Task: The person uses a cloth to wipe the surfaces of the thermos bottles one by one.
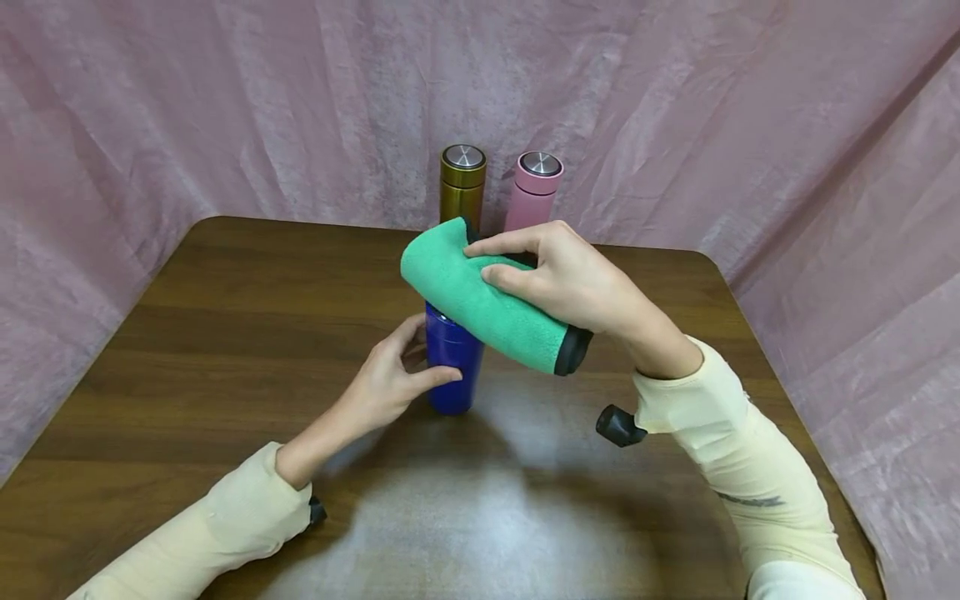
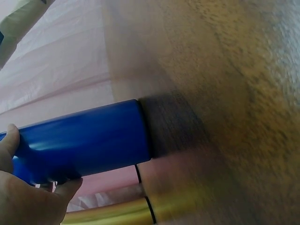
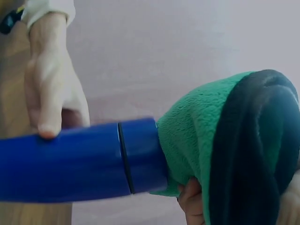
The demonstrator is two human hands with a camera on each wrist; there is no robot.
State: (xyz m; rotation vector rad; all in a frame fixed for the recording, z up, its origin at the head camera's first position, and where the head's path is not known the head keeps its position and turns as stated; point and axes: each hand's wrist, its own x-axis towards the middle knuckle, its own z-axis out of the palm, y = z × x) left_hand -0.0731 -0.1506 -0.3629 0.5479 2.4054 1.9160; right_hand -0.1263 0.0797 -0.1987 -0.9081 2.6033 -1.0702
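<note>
A blue thermos bottle stands upright at the middle of the table. My left hand grips its side, thumb across the front and fingers around the back. Over the bottle's top, my right hand holds a folded green cloth with a dark edge. The cloth hides the lid in the head view. Seen from the right wrist, the cloth covers the end of the bottle, just above the seam of its cap. In the left wrist view the bottle's base meets the tabletop.
Behind the blue bottle stand a gold thermos bottle and a pink thermos bottle, both capped, near the back edge of the wooden table. Pink curtains hang behind and at the sides.
</note>
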